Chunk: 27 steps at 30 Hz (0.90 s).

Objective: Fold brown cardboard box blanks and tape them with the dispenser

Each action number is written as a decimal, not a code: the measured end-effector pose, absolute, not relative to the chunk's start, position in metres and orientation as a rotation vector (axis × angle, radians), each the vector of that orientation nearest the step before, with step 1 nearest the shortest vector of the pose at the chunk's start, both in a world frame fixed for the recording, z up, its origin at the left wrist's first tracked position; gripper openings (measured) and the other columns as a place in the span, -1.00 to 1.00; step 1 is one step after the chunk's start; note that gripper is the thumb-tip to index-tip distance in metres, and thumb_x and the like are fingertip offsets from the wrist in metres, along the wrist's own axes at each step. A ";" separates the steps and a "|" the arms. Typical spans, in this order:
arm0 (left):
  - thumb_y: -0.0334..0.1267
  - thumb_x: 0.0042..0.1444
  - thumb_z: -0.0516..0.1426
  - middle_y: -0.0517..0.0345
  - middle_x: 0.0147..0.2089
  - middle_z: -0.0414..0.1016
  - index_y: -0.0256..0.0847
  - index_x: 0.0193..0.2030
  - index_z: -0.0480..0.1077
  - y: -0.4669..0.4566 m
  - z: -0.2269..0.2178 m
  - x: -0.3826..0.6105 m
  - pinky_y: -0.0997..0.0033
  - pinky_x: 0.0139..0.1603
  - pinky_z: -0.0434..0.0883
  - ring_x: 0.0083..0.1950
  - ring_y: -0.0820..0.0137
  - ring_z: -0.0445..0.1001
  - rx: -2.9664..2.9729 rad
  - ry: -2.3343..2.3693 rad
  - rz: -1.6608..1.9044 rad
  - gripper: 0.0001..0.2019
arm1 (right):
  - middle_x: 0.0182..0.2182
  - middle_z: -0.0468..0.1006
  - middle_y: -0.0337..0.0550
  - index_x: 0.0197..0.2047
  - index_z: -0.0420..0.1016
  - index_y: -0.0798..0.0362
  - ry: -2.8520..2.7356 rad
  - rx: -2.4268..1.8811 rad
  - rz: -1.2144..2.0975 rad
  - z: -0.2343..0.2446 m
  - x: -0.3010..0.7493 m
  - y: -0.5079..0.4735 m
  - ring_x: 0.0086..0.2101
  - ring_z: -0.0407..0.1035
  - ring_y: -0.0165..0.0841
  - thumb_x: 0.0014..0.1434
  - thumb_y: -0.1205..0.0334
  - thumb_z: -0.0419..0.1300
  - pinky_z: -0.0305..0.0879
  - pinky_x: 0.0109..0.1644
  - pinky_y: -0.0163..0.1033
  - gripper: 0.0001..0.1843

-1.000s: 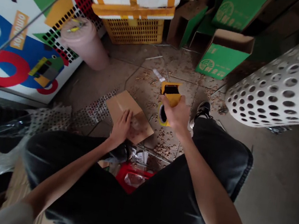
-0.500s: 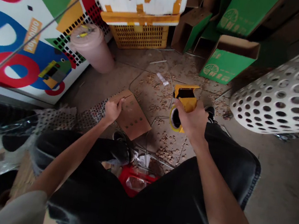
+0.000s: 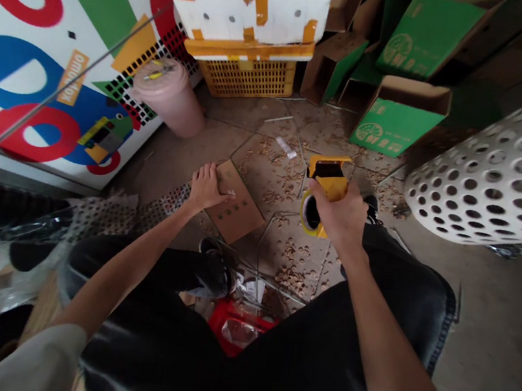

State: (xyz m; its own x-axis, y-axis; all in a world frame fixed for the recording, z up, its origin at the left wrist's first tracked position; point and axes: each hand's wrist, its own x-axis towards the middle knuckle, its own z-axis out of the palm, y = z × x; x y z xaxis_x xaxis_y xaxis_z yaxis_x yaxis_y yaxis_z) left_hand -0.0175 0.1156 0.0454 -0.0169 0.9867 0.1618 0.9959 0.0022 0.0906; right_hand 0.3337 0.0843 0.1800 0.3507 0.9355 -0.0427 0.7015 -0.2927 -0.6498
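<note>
Clamping right grip point(image 3: 345, 216) around tape dispenser point(image 3: 332, 186), likely rigid; spreading left grip point(image 3: 204, 188) over cardboard box point(image 3: 241, 217), probably light, best held by edges.

Probably a storeroom or workshop: green cartons point(image 3: 383, 132), taped white box point(image 3: 277, 20), yellow crate point(image 3: 253, 79), scrap-strewn floor point(image 3: 490, 334).

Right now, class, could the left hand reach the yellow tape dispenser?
Probably yes: the left hand lies on the brown cardboard, and nothing seems to block its way to the yellow tape dispenser, though the right hand holds it.
</note>
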 end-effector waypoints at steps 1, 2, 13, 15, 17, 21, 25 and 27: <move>0.43 -0.05 0.24 -0.46 0.30 0.33 -0.38 0.40 0.12 0.117 0.044 -0.018 -0.18 0.36 0.19 0.34 -0.25 0.29 -2.136 -2.203 -0.302 0.08 | -0.23 0.61 0.15 -0.03 0.48 0.10 -1.429 -2.084 0.580 0.180 0.333 0.084 -0.14 0.53 0.07 0.09 -0.39 0.24 0.42 -0.07 0.11 -0.29; 0.42 0.00 0.21 -0.43 0.28 0.36 -0.35 0.36 0.17 0.119 0.043 -0.018 -0.17 0.34 0.21 0.32 -0.23 0.32 -2.103 -2.216 -0.328 0.00 | -0.23 0.62 0.16 -0.03 0.48 0.09 -1.431 -2.086 0.588 0.180 0.331 0.083 -0.13 0.52 0.08 0.08 -0.39 0.24 0.42 -0.08 0.11 -0.30; 0.31 -0.06 0.32 -0.38 0.13 0.50 -0.40 0.28 0.34 0.121 0.051 -0.027 -0.01 0.16 0.41 0.15 -0.16 0.48 -2.183 -2.155 -0.274 -0.06 | -0.22 0.62 0.16 -0.05 0.45 0.08 -1.470 -2.115 0.636 0.183 0.326 0.083 -0.12 0.53 0.06 0.10 -0.40 0.23 0.41 -0.10 0.02 -0.31; 0.20 0.13 0.25 -0.23 0.06 0.58 -0.28 0.20 0.46 0.121 0.055 -0.037 0.12 0.07 0.45 0.07 -0.02 0.56 -2.243 -2.195 -0.373 -0.34 | -0.23 0.63 0.16 -0.06 0.46 0.08 -1.466 -2.117 0.636 0.184 0.326 0.083 -0.14 0.53 0.06 0.09 -0.38 0.24 0.41 -0.11 0.02 -0.32; 0.11 0.27 0.15 -0.08 -0.02 0.64 -0.16 0.12 0.56 0.119 0.057 -0.045 0.24 0.01 0.47 -0.01 0.12 0.60 -2.310 -2.221 -0.520 -0.54 | -0.24 0.63 0.17 -0.06 0.47 0.09 -1.462 -2.112 0.624 0.183 0.326 0.084 -0.16 0.53 0.05 0.08 -0.39 0.24 0.41 -0.11 0.03 -0.31; 0.07 0.36 0.03 0.05 -0.03 0.68 -0.12 0.09 0.61 0.106 0.054 -0.053 0.35 -0.04 0.49 -0.07 0.28 0.63 -2.345 -2.298 -0.767 -0.55 | -0.23 0.64 0.19 -0.05 0.48 0.10 -1.474 -2.104 0.615 0.179 0.327 0.084 -0.16 0.53 0.06 0.08 -0.39 0.23 0.42 -0.12 0.04 -0.30; 0.02 0.38 0.00 0.09 0.11 0.65 -0.11 0.08 0.61 0.095 0.046 -0.050 0.31 0.07 0.52 0.05 0.29 0.62 -2.357 -2.344 -0.929 -0.56 | -0.22 0.64 0.21 -0.03 0.49 0.13 -1.521 -2.109 0.608 0.177 0.328 0.083 -0.15 0.54 0.08 0.10 -0.40 0.22 0.41 -0.11 0.04 -0.27; -0.01 0.38 0.01 0.07 0.13 0.64 -0.11 0.11 0.60 0.094 0.046 -0.049 0.25 0.10 0.53 0.08 0.25 0.63 -2.353 -2.347 -0.907 -0.58 | -0.21 0.64 0.21 -0.02 0.49 0.14 -1.534 -2.119 0.601 0.177 0.328 0.082 -0.15 0.54 0.08 0.10 -0.39 0.23 0.41 -0.11 0.02 -0.27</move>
